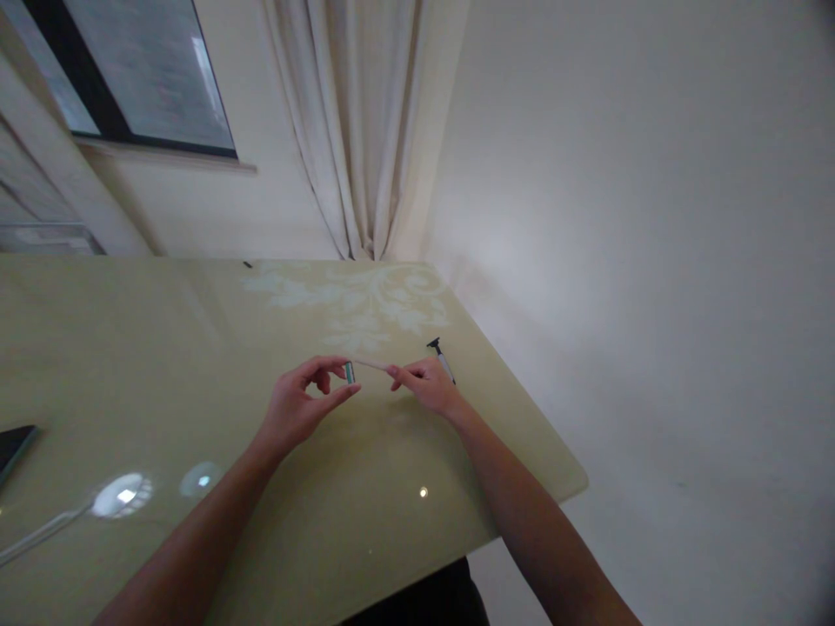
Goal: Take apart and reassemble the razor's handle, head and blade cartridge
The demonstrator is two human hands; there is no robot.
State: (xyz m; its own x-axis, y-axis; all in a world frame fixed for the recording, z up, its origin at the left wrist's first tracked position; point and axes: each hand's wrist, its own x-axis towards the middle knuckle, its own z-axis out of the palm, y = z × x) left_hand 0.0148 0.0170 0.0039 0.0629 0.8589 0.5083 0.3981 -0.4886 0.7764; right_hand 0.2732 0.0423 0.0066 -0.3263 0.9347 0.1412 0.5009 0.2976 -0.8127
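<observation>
Between the thumb and fingertips of my left hand [302, 402] stands a small flat teal-and-dark piece [350, 373], held upright by its ends; its exact kind is too small to make out. My right hand [427, 382] pinches a thin pale stick [370, 362], which points left so that its far end meets the top of the small piece near my left fingertips. Both hands are above the table. Just beyond my right hand lies a T-shaped razor [444, 358] with a black head and a grey handle, partly hidden by that hand.
The glossy cream table [163, 348] has a pale leaf pattern at its far right. A dark flat device [14, 448] lies at the left edge, near a white cable [45, 529]. A small black item [247, 264] is at the back edge. A wall [619, 261] borders the right.
</observation>
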